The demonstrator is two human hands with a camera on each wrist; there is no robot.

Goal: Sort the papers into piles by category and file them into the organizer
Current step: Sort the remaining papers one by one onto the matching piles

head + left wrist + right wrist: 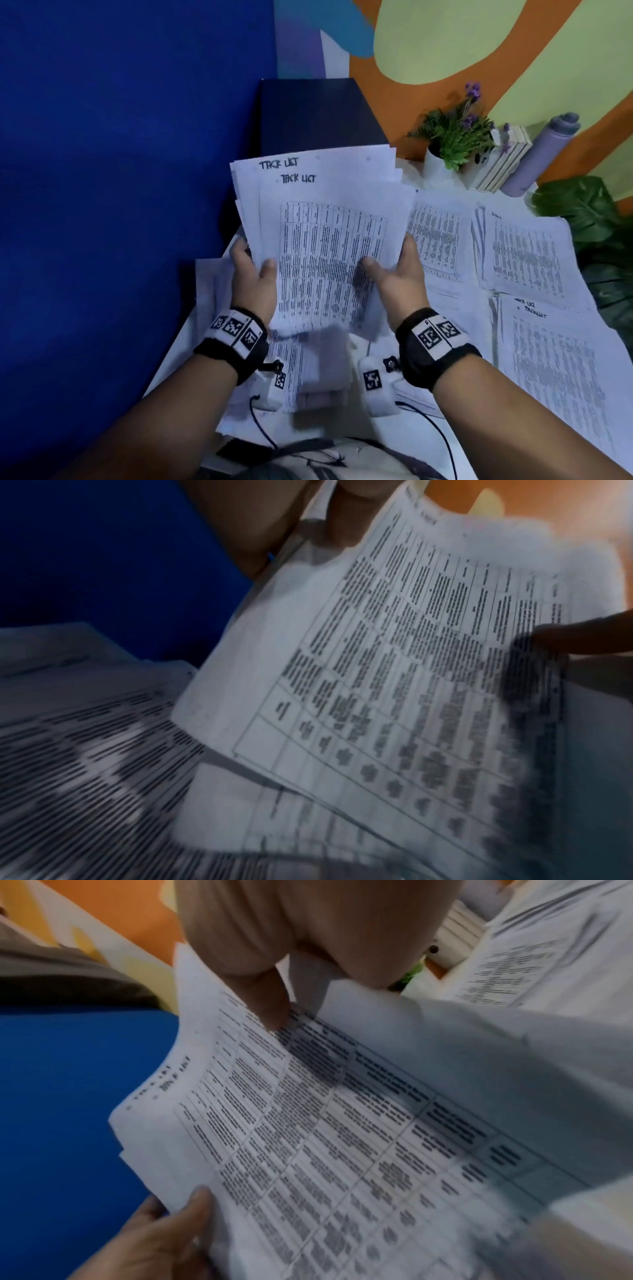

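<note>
I hold a stack of printed table sheets (325, 219) upright above the table, the top two headed "TASK LIST" by hand. My left hand (251, 270) grips its left edge, thumb on the front and fingers behind. My right hand (394, 270) grips the right edge the same way. The stack (411, 669) fills the left wrist view, and in the right wrist view my right thumb (270, 1001) presses on the stack (308, 1137). A dark box (318, 116), possibly the organizer, stands behind the stack against the wall.
More printed sheets (527, 253) lie in piles across the white table (431, 342) to the right, and others (308, 370) below my hands. At the back right stand a potted plant (452, 137), white books (500, 164) and a grey bottle (541, 154). A blue wall (120, 205) is on the left.
</note>
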